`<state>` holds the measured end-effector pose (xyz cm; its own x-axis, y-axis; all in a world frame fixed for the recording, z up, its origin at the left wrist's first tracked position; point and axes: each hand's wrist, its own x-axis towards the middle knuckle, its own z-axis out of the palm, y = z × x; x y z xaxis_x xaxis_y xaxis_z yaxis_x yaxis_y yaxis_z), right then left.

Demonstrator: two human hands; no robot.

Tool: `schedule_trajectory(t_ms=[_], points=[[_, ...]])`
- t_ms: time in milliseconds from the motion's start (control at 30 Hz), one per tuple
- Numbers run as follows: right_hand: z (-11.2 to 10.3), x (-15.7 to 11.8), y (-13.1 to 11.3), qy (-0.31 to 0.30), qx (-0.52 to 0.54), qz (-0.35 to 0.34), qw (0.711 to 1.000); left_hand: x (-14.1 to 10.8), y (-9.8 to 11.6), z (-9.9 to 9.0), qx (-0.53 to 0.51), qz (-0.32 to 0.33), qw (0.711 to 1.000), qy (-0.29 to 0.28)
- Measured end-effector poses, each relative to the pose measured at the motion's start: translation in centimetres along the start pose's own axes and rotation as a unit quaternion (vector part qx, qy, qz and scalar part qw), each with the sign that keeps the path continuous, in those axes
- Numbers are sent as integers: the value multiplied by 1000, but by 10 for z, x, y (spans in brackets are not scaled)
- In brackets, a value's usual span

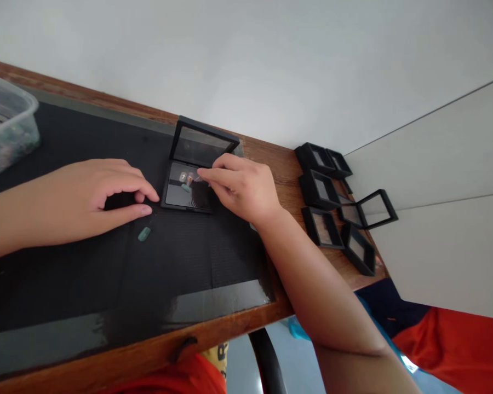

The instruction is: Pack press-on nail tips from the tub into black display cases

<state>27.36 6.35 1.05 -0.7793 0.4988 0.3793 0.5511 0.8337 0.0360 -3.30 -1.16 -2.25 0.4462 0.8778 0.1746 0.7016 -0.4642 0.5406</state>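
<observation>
An opened black-framed display case (173, 200) with clear film lies on the dark mat, its lid (205, 143) tilted up at the back. Several small pieces that look like false nails lie on its film, among them a green one (186, 187) and a pale one (183, 177). My right hand (246, 186) reaches over the case's right side, fingers pinched at the pieces; what they hold, if anything, is hidden. My left hand (110, 200) rests on the mat, thumb and forefinger apart and holding nothing. Below its thumb lies a loose green false nail (144, 234).
A clear plastic tub (24, 115) of small pieces stands at the far left. Several black display cases (321, 189) cluster on the wooden table (267, 158) at the right, one with its lid raised (373, 210). A white wall rises behind. Orange fabric (460, 345) shows at lower right.
</observation>
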Motion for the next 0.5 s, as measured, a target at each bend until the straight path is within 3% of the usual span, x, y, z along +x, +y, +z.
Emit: schedule_trajectory(t_ms=[200,500], points=[[-3,3,-7,-63,-26,26,997,0,3,-4,-6,-8,1000,-22],[-16,4,-4,-120,18,41,992,-1,2,-5,-11,-2,999,-35]])
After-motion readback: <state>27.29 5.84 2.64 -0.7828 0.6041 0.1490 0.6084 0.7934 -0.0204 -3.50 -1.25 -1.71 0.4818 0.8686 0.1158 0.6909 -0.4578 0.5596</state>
